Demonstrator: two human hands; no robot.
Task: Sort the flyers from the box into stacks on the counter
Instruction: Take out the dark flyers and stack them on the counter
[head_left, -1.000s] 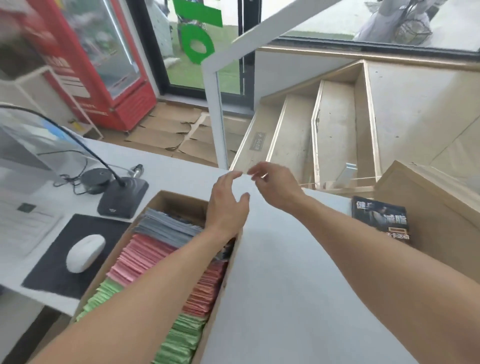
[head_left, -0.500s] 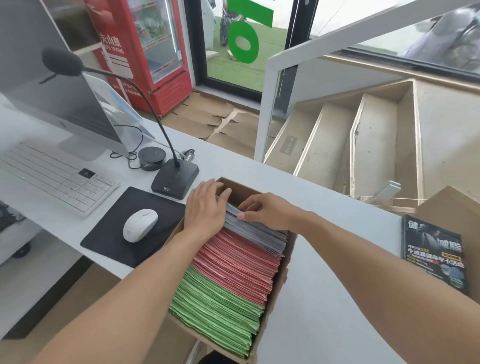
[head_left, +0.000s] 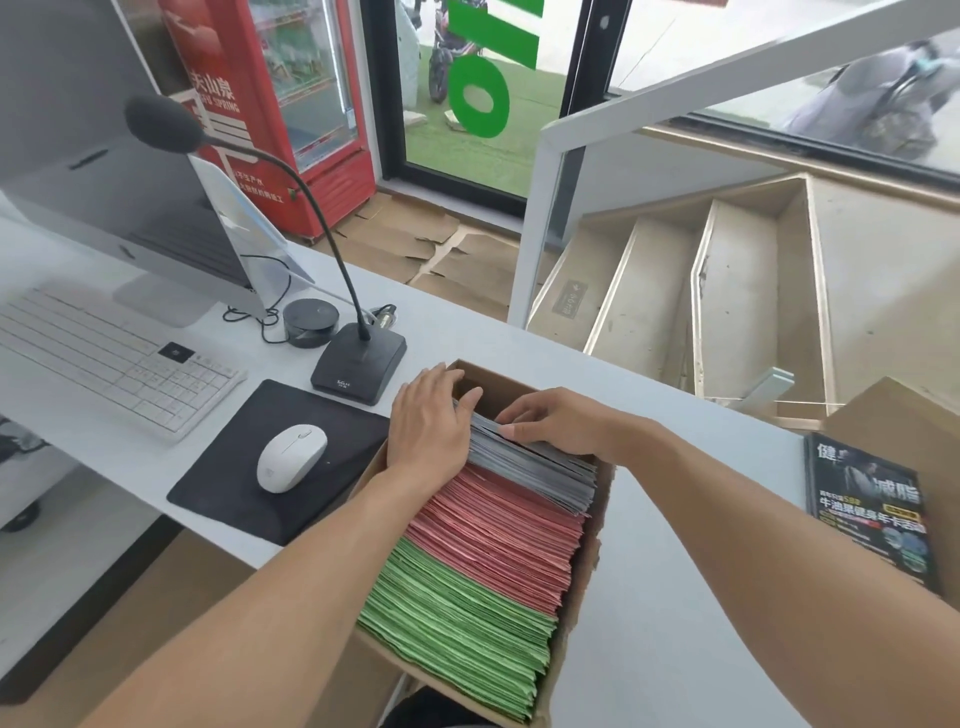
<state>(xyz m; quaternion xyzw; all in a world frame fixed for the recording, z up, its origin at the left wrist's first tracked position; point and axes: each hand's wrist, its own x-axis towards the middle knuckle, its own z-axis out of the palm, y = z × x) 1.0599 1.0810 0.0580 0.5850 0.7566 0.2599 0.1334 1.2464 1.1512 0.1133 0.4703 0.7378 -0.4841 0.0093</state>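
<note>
At the far left on the white counter (head_left: 457, 327) I see a white keyboard (head_left: 111, 358) in front of a monitor (head_left: 104, 176). Next to it is a gooseneck microphone (head_left: 358, 364) on a dark base, with a small round black device (head_left: 310, 321) just beside the base. Near the front edge lies a black mouse pad (head_left: 244, 473), and a white mouse (head_left: 291, 457) rests on it.

To the right of the pad stands an open cardboard box (head_left: 587, 561) full of flyers standing on edge: green flyers (head_left: 462, 629) nearest to me, red flyers (head_left: 498, 530) in the middle, and grey flyers (head_left: 535, 467) at the far end. My left hand (head_left: 428, 426) lies on the left side of the grey flyers, at the box's left wall; its fingers are straight and close together, pointing to the far end of the box, and the thumb touches the top edges of the grey ones. My right hand (head_left: 558, 423) is over the same grey group, with curled fingers reaching into the top edges and the thumb pressed on the near side, so it pinches some grey flyers.

At the far right, well apart from the box, one dark printed flyer (head_left: 867, 514) lies flat on the counter, just beside a brown cardboard piece (head_left: 904, 421).
</note>
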